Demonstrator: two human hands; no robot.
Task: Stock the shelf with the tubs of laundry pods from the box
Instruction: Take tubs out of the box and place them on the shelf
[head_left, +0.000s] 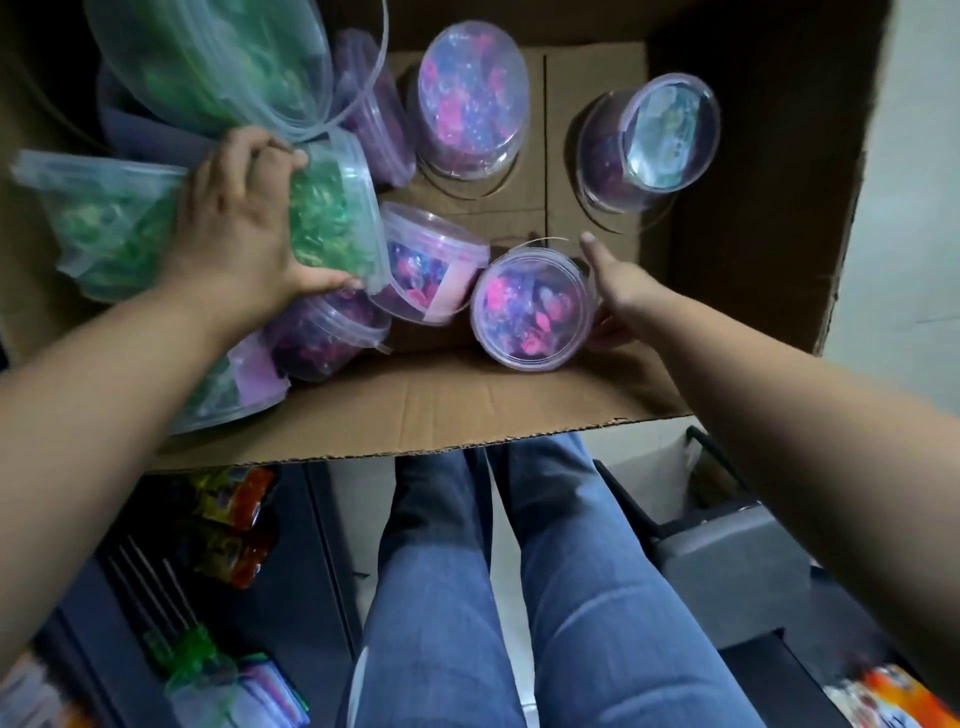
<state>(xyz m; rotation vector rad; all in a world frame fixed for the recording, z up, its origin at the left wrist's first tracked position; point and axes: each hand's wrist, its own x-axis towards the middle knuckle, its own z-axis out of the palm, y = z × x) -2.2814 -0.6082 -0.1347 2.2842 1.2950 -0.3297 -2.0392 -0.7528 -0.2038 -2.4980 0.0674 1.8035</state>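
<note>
1. I see the cardboard box (467, 405) from above. It is open, and its near wall sits just beyond the person's jeans (519, 597).
2. Left grip (234, 228): grasping the green tub (332, 218), which lies on its side at the left of the box. The fingers curl over its upper wall, and the thumb presses underneath, near the lid.
3. Right grip (621, 293): resting against the right side of the near pink tub (530, 309), which stands lid-up by the near wall. 1 digit is straight beside the rim and the others are hidden behind the tub. I cannot tell whether this grip is clenched or released.
4. More green tubs (208, 67) lie in the left part of the box.
5. The far pink tub (470, 98) stands upright at the far middle. The tilted pink tub (649, 140) leans at the far right.
6. 2 side-lying pink tubs (431, 260) rest between the grips, touching the green tub.
7. The dark shelving (291, 545) at lower left carries coloured packs (234, 519), which are blurred.
</note>
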